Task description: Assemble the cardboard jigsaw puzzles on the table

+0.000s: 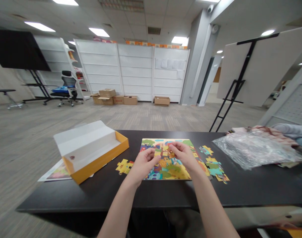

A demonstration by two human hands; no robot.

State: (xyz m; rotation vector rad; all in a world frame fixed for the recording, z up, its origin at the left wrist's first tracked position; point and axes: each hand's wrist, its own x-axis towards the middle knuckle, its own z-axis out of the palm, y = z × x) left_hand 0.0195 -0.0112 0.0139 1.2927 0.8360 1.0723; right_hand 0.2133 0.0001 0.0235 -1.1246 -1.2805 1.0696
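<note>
A colorful jigsaw puzzle board (175, 173) with cartoon pictures lies flat on the black table, below both hands. My left hand (145, 163) is closed, holding a yellow and green puzzle piece (157, 152) between thumb and fingers over the board's left half. Over the board's upper middle, the thumb and fingertips of my right hand (184, 155) are pinched together; what they hold blends with the picture behind. Loose yellow puzzle pieces (123, 166) lie left of the board, partly behind my left wrist. More loose pieces (214, 167) lie along its right side.
An open yellow box (98, 162) with a white inside stands at the left, on a printed sheet (55, 173). Clear plastic bags (257, 147) and folded cloth (274, 134) lie at the right. The black table (111, 195) ends just before me.
</note>
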